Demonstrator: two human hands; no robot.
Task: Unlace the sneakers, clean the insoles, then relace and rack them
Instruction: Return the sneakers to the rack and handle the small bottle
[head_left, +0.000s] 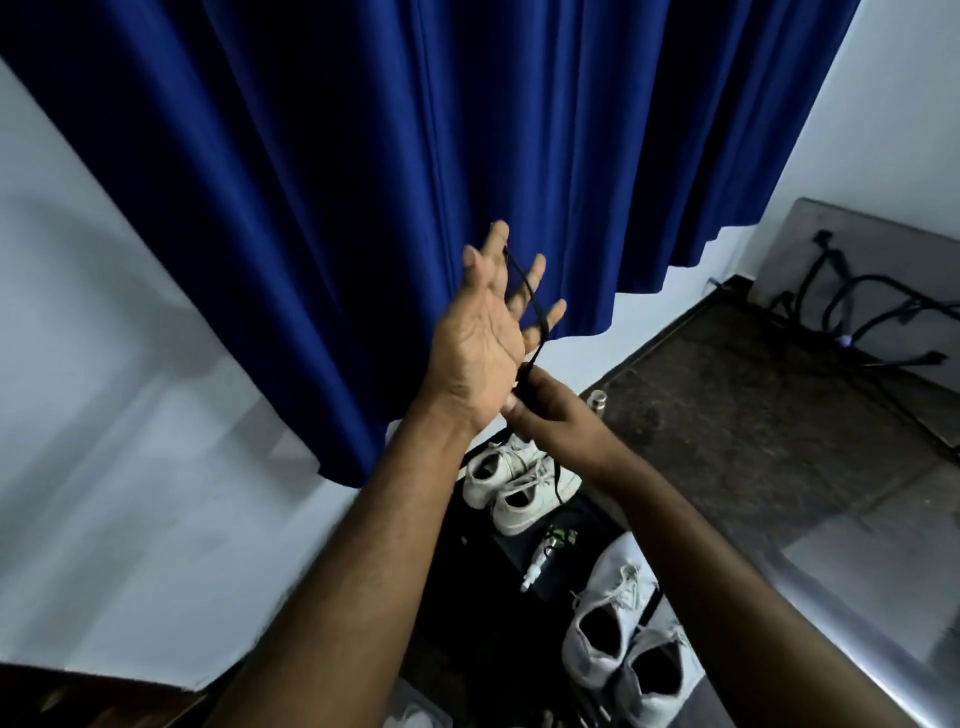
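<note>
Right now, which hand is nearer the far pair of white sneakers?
Right. The right hand pinches the black lace just above the far white sneakers; the left hand is raised higher, fingers spread, lace looped over them.

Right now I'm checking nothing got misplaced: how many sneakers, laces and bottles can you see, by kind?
White sneakers: 4
Black lace: 1, held in both hands
Spray bottle: 1
Total: 6

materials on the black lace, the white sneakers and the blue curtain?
Black lace: looks like flat woven textile, matte; it bends limply around the left hand, pinched by the right hand.
White sneakers: apparently knit or mesh fabric uppers, dull finish; blur leaves it open.
Blue curtain: smooth cloth with slight sheen, hanging in deep folds.
</note>
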